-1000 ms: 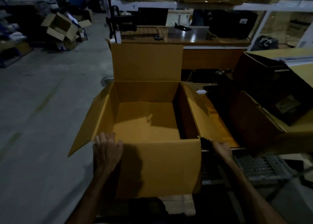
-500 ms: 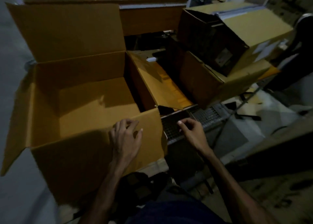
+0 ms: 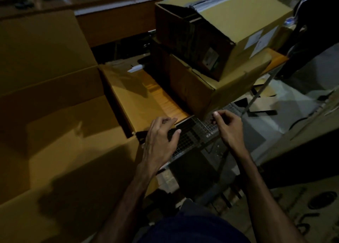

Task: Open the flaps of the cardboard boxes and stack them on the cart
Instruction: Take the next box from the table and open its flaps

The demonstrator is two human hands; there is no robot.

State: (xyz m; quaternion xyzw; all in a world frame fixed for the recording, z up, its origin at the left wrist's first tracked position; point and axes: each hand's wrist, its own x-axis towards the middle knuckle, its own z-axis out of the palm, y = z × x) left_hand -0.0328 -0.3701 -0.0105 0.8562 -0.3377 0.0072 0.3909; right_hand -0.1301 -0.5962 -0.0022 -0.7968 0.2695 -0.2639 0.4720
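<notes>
The open cardboard box [image 3: 60, 141] lies just beside the left hand [image 3: 160, 136], nearer than the right hand [image 3: 228, 127], both loosely curled, holding nothing, over the cart's wire deck [image 3: 194, 138].

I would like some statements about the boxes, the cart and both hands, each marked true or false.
1. The big box at the left has its flaps open. True.
2. Two boxes are stacked at the right, the upper box on the lower box. True.
3. The right hand holds a knife. False: it holds no tool.
4. The left hand is inside the big box. False: it is over the cart's wire mesh.
5. The big box is taped shut. False: it is open.
</notes>
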